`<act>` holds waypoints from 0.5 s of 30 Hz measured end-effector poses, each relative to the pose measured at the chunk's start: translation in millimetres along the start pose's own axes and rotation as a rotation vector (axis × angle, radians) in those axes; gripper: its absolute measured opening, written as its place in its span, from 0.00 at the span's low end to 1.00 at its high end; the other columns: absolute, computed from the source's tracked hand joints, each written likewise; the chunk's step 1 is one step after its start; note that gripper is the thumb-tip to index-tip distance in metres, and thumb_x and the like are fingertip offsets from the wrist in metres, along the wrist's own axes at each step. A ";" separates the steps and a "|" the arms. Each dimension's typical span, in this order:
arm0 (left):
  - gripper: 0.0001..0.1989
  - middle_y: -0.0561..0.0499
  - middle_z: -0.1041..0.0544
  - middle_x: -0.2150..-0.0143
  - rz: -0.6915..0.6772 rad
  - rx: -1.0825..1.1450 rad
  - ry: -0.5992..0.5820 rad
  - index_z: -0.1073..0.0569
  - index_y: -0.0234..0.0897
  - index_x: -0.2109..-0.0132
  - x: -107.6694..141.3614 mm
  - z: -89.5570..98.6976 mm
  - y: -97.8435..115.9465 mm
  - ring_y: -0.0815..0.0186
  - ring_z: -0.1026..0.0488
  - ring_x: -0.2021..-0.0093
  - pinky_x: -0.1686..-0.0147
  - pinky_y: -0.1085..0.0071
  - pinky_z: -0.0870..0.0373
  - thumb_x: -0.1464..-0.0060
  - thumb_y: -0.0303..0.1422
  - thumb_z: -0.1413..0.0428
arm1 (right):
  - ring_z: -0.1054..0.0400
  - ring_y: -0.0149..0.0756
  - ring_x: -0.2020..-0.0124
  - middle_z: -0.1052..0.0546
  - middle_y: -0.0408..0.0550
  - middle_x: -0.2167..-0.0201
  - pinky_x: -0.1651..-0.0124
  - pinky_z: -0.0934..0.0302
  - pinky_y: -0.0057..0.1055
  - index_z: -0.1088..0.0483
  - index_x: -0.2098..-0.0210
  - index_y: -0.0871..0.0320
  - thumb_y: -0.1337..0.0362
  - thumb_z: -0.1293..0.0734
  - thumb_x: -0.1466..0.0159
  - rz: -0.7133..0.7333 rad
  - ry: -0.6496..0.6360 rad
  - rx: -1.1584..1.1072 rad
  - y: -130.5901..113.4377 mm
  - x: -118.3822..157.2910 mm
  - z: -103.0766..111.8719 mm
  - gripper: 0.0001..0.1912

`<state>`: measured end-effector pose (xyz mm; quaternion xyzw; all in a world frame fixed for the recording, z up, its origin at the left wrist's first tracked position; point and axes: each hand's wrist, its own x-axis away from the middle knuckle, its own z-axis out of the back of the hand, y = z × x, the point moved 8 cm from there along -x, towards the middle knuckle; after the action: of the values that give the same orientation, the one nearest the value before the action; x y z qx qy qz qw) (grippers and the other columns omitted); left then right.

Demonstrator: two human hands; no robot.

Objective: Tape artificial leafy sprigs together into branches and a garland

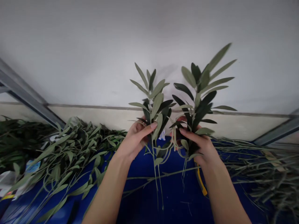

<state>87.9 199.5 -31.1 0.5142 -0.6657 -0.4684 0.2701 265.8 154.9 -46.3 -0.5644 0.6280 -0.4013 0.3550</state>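
Note:
My left hand (134, 138) is closed around a bunch of leafy sprigs (157, 104), thumb across the front, with thin bare stems hanging below. On the other side, my right hand (203, 144) grips a second, fuller leafy bunch (202, 104), held upright beside the first. The leaves are long and narrow, dark green and pale grey-green, like olive. Pale curling stems (173, 137) span the gap between the bunches. Behind my right wrist, partly hidden, lies a tool with a yellow and black handle (201, 182).
Leafy branches (70, 149) are heaped on the left of the blue table (168, 196). Bare stems (252, 165) pile up at the right. One long stem (163, 175) crosses the middle. A pale wall (93, 62) rises behind, with metal frame bars (23, 84) at both sides.

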 end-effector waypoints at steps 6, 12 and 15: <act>0.15 0.47 0.18 0.72 -0.116 -0.113 0.211 0.21 0.36 0.75 8.8 17.1 19.2 0.60 0.20 0.70 0.69 0.70 0.24 0.45 0.39 0.32 | 0.26 0.48 0.46 0.20 0.52 0.52 0.51 0.27 0.44 0.37 0.37 0.49 0.59 0.19 0.47 0.314 0.097 0.224 -18.6 -10.8 17.8 0.41; 0.09 0.46 0.14 0.59 -0.190 -0.219 0.154 0.16 0.39 0.57 17.3 0.3 27.5 0.54 0.18 0.51 0.52 0.67 0.23 0.43 0.38 0.33 | 0.31 0.38 0.66 0.25 0.45 0.67 0.62 0.35 0.36 0.26 0.63 0.53 0.60 0.25 0.39 0.644 0.129 0.766 -62.2 35.4 -12.1 0.08; 0.10 0.47 0.14 0.56 -0.191 -0.206 0.112 0.16 0.39 0.54 20.7 -9.2 26.7 0.55 0.18 0.50 0.51 0.68 0.22 0.42 0.37 0.34 | 0.32 0.38 0.69 0.23 0.44 0.68 0.67 0.36 0.35 0.23 0.61 0.53 0.55 0.22 0.43 0.455 -0.124 0.974 -48.4 39.7 -38.4 0.14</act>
<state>77.4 177.8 -5.7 0.5701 -0.5462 -0.5284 0.3121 247.4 117.4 14.1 -0.2070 0.4536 -0.5251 0.6897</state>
